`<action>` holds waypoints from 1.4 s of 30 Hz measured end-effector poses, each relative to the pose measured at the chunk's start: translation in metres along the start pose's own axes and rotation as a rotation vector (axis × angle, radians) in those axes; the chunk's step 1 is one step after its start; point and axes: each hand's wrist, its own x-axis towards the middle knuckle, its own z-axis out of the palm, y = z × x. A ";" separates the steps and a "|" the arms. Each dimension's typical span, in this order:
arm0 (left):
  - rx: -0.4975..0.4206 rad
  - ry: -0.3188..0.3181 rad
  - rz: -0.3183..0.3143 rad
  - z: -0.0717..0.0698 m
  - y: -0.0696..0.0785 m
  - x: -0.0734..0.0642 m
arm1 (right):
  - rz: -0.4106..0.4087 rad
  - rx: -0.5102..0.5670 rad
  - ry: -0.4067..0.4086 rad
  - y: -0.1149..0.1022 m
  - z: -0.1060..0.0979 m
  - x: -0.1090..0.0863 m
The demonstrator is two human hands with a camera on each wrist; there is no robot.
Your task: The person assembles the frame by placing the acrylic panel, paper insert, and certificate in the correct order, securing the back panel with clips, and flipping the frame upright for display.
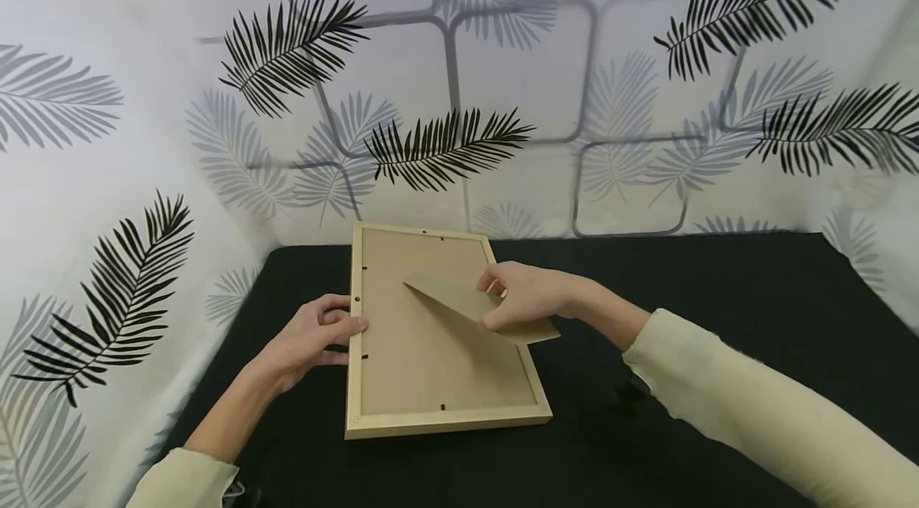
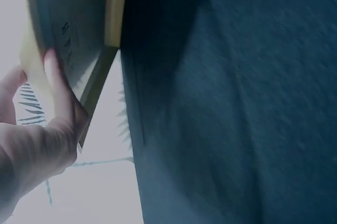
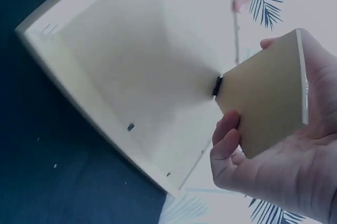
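A picture frame (image 1: 448, 416) with a pale wooden border is tilted, its brown backing board (image 1: 402, 364) facing up in the head view. My left hand (image 1: 309, 340) grips the frame's left side, thumb on the border and fingers beneath. Seen in the left wrist view, those fingers touch the frame's underside, which bears some dark print. My right hand (image 1: 527, 297) pinches the stand flap (image 1: 448, 293), which is swung up from the backing. A black hinge (image 3: 217, 85) joins the flap (image 3: 268, 95) to the board in the right wrist view.
Beneath the frame is a table covered in black cloth (image 1: 682, 332). Behind it and along the left hangs a white curtain or sheet (image 1: 517, 77) with leaf patterns. Small dark metal tabs (image 1: 443, 407) line the inner edge of the frame's border.
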 end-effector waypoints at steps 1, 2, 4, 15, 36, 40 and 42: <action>-0.004 0.008 0.019 0.000 0.002 0.000 | 0.000 -0.002 -0.004 0.001 -0.001 -0.002; -0.004 0.018 0.037 0.000 0.004 -0.001 | -0.003 -0.002 -0.008 0.002 -0.002 -0.003; -0.002 0.039 0.069 0.000 0.008 -0.001 | -0.015 0.009 -0.009 0.003 -0.003 -0.007; -0.020 0.085 0.164 0.009 0.042 -0.005 | -0.098 0.129 0.024 0.016 -0.021 -0.027; -0.100 0.120 0.286 0.045 0.095 -0.005 | -0.305 0.368 -0.136 0.066 -0.043 -0.028; -0.097 0.148 0.307 0.052 0.094 -0.003 | -0.331 0.386 -0.131 0.071 -0.039 -0.027; -0.090 0.155 0.310 0.053 0.094 -0.002 | -0.339 0.394 -0.120 0.074 -0.038 -0.027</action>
